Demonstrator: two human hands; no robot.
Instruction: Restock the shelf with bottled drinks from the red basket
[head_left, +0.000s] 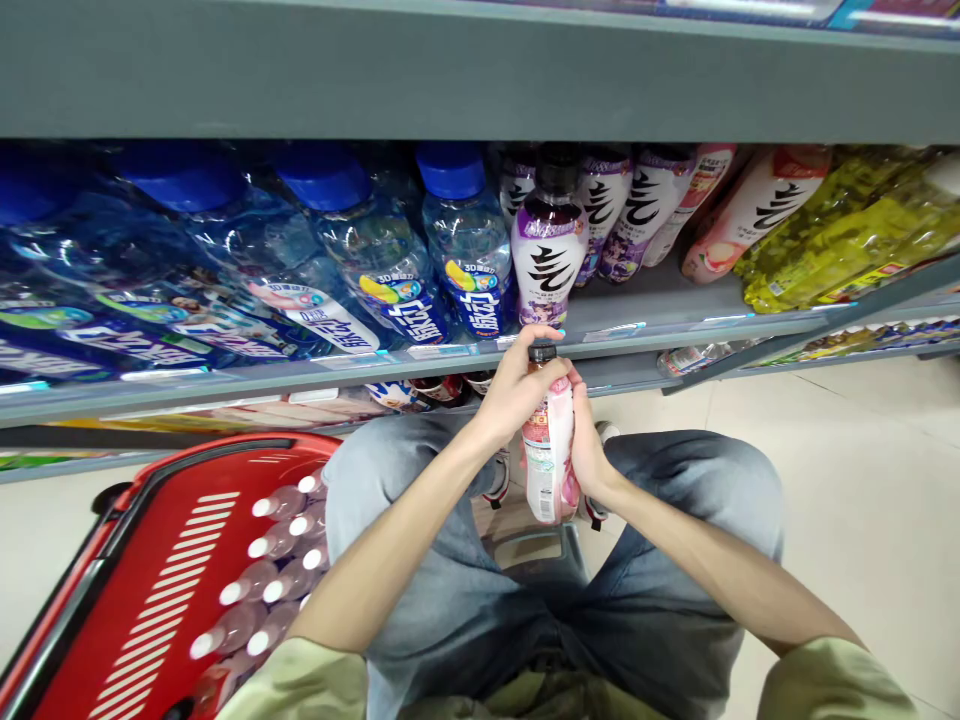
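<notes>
I hold a pink-labelled drink bottle (550,450) with a black cap upright in front of a shop shelf (652,318). My left hand (516,385) wraps round its neck and upper part, fingers closed. My right hand (587,450) grips its side and lower body from the right. Just above the bottle, on the shelf, stands a purple-labelled bottle (550,245) of the same brand. My knees in grey trousers are below the hands.
Blue-capped water bottles (465,235) fill the shelf's left part; pink bottles (750,210) and yellow-green bottles (847,225) lie at its right. A red shopping basket (150,580) with several white-capped bottles (281,570) stands at lower left. Pale tiled floor (862,470) lies to the right.
</notes>
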